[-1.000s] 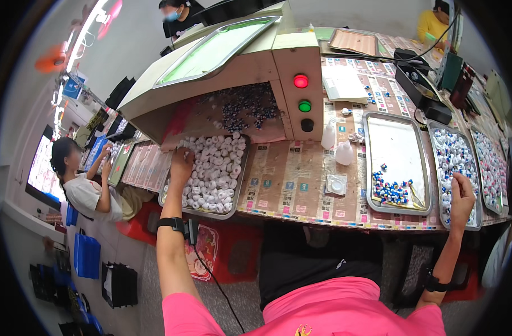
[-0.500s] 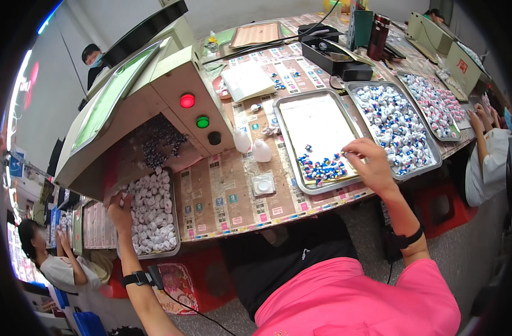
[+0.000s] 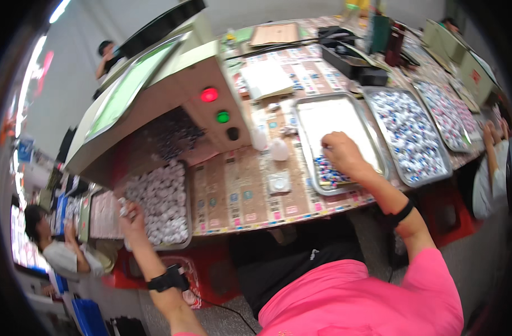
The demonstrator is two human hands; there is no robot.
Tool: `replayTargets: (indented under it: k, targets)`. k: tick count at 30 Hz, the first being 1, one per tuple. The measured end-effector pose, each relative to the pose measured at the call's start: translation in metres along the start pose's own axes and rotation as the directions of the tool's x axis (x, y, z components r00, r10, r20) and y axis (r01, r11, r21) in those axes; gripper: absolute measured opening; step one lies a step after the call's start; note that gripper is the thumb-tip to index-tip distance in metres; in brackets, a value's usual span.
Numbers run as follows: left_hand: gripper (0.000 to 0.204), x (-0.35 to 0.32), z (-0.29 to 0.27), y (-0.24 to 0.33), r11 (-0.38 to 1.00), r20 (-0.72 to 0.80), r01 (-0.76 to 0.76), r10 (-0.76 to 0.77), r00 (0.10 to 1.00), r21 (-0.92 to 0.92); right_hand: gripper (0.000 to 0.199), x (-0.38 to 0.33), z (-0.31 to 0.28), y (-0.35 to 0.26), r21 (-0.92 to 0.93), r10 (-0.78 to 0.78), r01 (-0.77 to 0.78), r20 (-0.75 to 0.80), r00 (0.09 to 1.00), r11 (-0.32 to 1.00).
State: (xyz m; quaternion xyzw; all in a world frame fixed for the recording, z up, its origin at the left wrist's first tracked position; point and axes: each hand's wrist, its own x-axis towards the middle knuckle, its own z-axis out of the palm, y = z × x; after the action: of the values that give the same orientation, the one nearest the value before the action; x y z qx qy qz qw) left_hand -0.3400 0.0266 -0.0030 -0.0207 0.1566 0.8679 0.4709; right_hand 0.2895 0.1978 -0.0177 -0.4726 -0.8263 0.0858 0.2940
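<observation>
My left hand (image 3: 133,217) is closed at the left side of a metal tray (image 3: 190,215) filled with round white pieces (image 3: 160,204). A small whitish piece (image 3: 123,209) shows at its fingertips, smeared by motion. My right hand (image 3: 345,154) reaches over another metal tray (image 3: 382,159) with a white lining. Its fingers bend down and press together beside a heap of small blue, white and red parts (image 3: 326,171) at the tray's near end. Whatever those fingers hold is hidden.
A box-shaped machine (image 3: 172,84) with a red and a green light stands over the white pieces. White bottles (image 3: 279,150) stand right of it. Trays of blue-white pieces (image 3: 407,134) and pink-white pieces (image 3: 446,115) lie at the right. Co-workers sit on both sides.
The whole view has shifted and blurred. My right hand has moved left from the tray's right edge to over the small parts. A whitish piece now shows in my left fingertips.
</observation>
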Motion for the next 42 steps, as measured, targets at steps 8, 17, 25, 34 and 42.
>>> replayTargets:
  k: [8, 17, 25, 34, 42]
  targets:
    - [0.030, -0.131, 0.057, -0.150, 0.910, 0.079, 0.338, -0.328, 0.941, -0.239, 0.015, -0.013, -0.042, -0.024, 0.386, 0.211, -0.202, 0.018, 0.977, 0.900]
    - [0.036, -0.212, 0.048, -0.247, 0.742, -0.014, 0.664, -0.668, 0.744, -0.089, 0.021, -0.043, -0.060, -0.073, 0.742, 0.248, -0.458, 0.386, 0.889, 0.490]
    - [0.028, -0.231, 0.037, -0.279, 0.709, -0.049, 0.705, -0.705, 0.708, -0.015, 0.020, -0.047, -0.044, -0.084, 0.784, 0.119, -0.421, 0.415, 0.902, 0.456]
    - [0.028, -0.237, 0.022, -0.272, 0.749, -0.057, 0.646, -0.645, 0.762, 0.151, 0.018, -0.026, -0.020, -0.108, 0.613, 0.029, -0.194, 0.268, 0.963, 0.766]
    - [0.033, -0.243, 0.023, -0.265, 0.761, -0.047, 0.620, -0.624, 0.780, 0.191, 0.012, -0.005, -0.003, -0.123, 0.344, -0.092, -0.008, 0.273, 0.957, 0.939]
